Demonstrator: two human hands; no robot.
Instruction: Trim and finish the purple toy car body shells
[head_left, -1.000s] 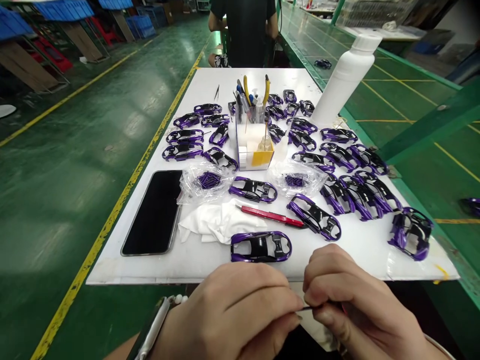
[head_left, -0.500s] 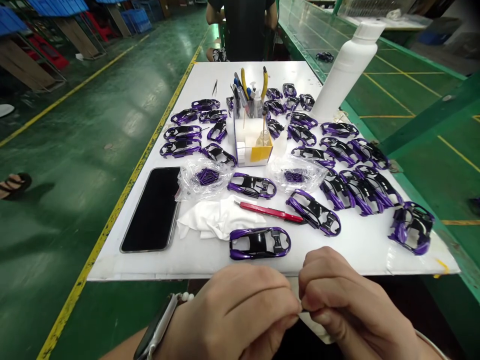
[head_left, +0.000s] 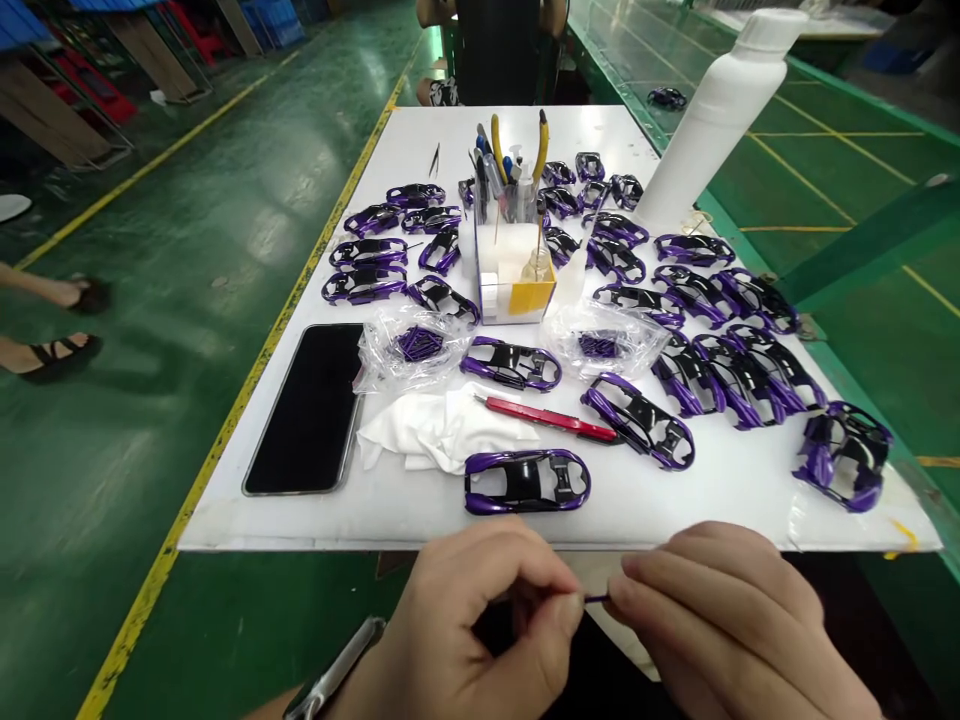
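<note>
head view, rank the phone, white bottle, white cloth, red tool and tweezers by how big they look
1. White bottle and phone: too alike to rank
2. White cloth
3. Red tool
4. Tweezers

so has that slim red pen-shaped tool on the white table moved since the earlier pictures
No, the slim red pen-shaped tool keeps its place against the crumpled white cloth: one end over it, the other pointing right.
</note>
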